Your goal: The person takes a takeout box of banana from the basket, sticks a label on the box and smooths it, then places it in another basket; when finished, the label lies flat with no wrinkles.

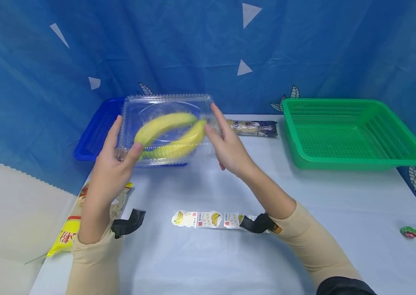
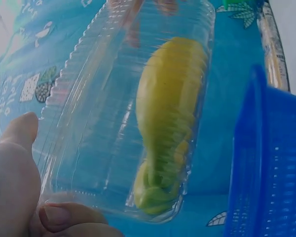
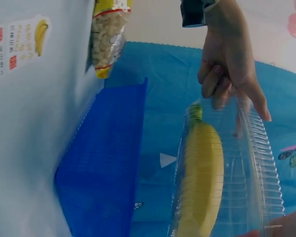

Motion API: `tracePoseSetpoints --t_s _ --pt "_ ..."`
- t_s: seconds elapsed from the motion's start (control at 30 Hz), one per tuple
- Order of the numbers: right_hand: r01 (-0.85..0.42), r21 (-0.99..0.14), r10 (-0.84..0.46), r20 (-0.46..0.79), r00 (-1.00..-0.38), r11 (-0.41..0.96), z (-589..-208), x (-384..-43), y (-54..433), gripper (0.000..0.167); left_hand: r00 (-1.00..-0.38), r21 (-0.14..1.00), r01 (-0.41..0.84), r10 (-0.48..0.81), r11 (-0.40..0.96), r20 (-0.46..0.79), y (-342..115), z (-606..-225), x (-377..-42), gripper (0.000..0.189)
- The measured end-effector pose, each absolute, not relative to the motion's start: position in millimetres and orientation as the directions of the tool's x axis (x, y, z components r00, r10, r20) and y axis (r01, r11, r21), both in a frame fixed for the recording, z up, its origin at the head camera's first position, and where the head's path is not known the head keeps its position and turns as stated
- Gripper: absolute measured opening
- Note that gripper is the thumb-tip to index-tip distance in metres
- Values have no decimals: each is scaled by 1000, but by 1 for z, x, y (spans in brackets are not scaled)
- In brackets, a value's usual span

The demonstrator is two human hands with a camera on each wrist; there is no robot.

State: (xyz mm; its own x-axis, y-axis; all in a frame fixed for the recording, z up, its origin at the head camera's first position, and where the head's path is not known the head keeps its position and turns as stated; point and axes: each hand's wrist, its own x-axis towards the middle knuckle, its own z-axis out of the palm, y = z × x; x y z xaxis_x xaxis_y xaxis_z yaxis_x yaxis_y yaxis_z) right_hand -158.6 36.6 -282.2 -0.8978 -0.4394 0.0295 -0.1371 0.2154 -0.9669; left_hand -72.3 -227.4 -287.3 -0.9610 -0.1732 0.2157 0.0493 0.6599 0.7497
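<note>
A clear plastic clamshell box (image 1: 130, 110) is held up off the table, tilted, with two yellow bananas (image 1: 171, 123) inside it. My left hand (image 1: 114, 168) grips its left end, thumb on the near face; the left wrist view shows fingers curled at the box's corner. At the opposite end my right hand (image 1: 228, 147) grips the box between thumb and fingers. Through the ribbed side wall, a banana (image 3: 202, 173) lies along the box in the right wrist view. Behind and below the box stands a blue basket (image 1: 93, 133), partly hidden by it.
A green basket (image 1: 359, 164) stands at the back right. Between the baskets lies a long packet (image 1: 254, 128). A strip of banana stickers (image 1: 204, 219) lies near the front. On the left is a yellow food bag (image 1: 64, 235); a small green-and-red lollipop (image 1: 410, 232) lies far right.
</note>
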Motion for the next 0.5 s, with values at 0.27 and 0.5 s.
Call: tracePoseSetpoints --t_s 0.27,0.5 --pt "-177 -933 -404 38 -914 312 -265 -131 46 60 -962 754 9 -200 657 187 -215 -287 -60 79" --pt "-278 -895 -390 130 -911 350 -286 -136 57 61 -964 735 8 -190 678 186 -205 -287 -48 80"
